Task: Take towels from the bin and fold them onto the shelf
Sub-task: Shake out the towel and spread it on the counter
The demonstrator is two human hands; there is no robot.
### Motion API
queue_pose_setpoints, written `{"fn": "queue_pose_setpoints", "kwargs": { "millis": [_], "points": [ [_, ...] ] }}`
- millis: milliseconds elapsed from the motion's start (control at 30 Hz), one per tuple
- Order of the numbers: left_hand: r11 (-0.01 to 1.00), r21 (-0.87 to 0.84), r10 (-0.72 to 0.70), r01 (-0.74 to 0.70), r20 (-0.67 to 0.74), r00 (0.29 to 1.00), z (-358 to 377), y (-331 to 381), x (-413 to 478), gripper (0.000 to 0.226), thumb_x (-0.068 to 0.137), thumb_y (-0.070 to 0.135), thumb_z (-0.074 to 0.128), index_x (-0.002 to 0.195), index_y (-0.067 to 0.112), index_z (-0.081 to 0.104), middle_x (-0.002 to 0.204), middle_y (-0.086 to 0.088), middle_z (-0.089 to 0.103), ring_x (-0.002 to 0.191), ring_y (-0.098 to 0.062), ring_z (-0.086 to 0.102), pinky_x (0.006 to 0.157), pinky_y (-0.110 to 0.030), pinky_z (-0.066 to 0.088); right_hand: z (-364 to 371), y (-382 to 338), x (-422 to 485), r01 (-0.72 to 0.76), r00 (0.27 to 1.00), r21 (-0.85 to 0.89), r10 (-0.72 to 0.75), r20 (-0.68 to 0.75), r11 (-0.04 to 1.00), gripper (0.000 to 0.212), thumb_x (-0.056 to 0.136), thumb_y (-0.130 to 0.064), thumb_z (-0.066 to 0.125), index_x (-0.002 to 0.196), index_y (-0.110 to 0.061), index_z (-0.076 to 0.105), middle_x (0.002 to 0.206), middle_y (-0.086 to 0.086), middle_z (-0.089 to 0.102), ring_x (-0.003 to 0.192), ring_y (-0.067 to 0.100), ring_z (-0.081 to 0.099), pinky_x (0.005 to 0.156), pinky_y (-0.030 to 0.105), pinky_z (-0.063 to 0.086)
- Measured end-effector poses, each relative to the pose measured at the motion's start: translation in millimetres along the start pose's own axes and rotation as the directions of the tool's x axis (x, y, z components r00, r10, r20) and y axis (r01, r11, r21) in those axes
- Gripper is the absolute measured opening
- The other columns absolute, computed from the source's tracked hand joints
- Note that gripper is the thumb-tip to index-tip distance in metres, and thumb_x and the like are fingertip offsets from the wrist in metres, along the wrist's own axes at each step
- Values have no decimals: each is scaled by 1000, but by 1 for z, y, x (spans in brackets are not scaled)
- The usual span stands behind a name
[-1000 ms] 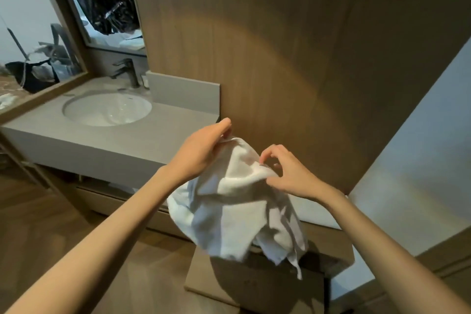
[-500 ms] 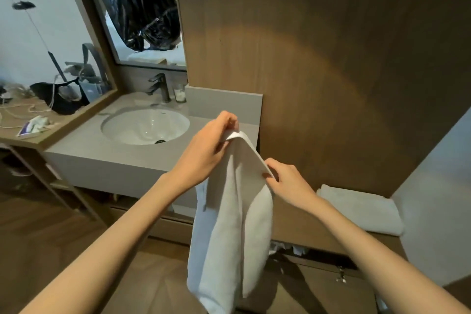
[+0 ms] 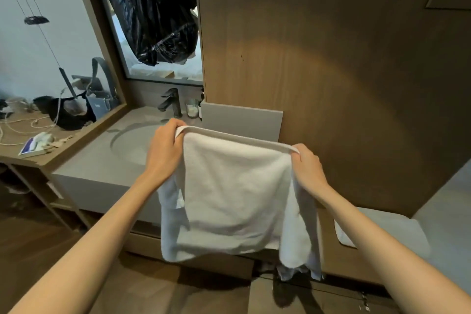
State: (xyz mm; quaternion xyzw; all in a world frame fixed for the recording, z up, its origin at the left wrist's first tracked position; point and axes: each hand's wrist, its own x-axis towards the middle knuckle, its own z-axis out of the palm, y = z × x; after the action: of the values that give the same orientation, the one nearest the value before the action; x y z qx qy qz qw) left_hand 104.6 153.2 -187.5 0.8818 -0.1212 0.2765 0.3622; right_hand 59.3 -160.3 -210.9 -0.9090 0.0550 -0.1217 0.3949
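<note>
1. In front of the vanity counter (image 3: 102, 168), held aloft and spread: white towel (image 3: 234, 194).
2. Pinched at its top corners: left by left hand (image 3: 163, 150), right by right hand (image 3: 307, 171).
3. At the shelf's (image 3: 327, 234) right end: folded towel (image 3: 397, 227).

Item counts, by kind.
Two hands: left hand (image 3: 164, 150), right hand (image 3: 307, 168); two towels: held towel (image 3: 234, 191), folded towel (image 3: 405, 232); one basin (image 3: 127, 145); one tap (image 3: 169, 102).
</note>
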Motion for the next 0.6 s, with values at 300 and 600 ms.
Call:
{"fn": "queue_pose_setpoints", "kwargs": {
  "millis": [300, 600],
  "points": [
    [999, -19, -43, 41, -176, 983, 20, -43, 124, 16, 100, 19, 44, 102, 13, 60, 93, 5, 58, 85, -15, 54, 73, -29, 40, 26, -69, 145, 99, 979, 176, -64, -191, 979, 29, 103, -24, 35, 114, -16, 61, 107, 1, 63, 97, 19, 58, 84, 35, 49],
    [973, -140, -204, 182, -161, 966, 85, -74, 264, 22, 100, 21, 45, 107, 9, 61, 96, 5, 57, 88, -11, 49, 73, -20, 32, 65, -86, 283, 51, 939, 324, 65, -338, 945, 28, 103, -23, 39, 118, -13, 60, 104, -2, 61, 93, 15, 58, 80, 29, 48]
  ]
}}
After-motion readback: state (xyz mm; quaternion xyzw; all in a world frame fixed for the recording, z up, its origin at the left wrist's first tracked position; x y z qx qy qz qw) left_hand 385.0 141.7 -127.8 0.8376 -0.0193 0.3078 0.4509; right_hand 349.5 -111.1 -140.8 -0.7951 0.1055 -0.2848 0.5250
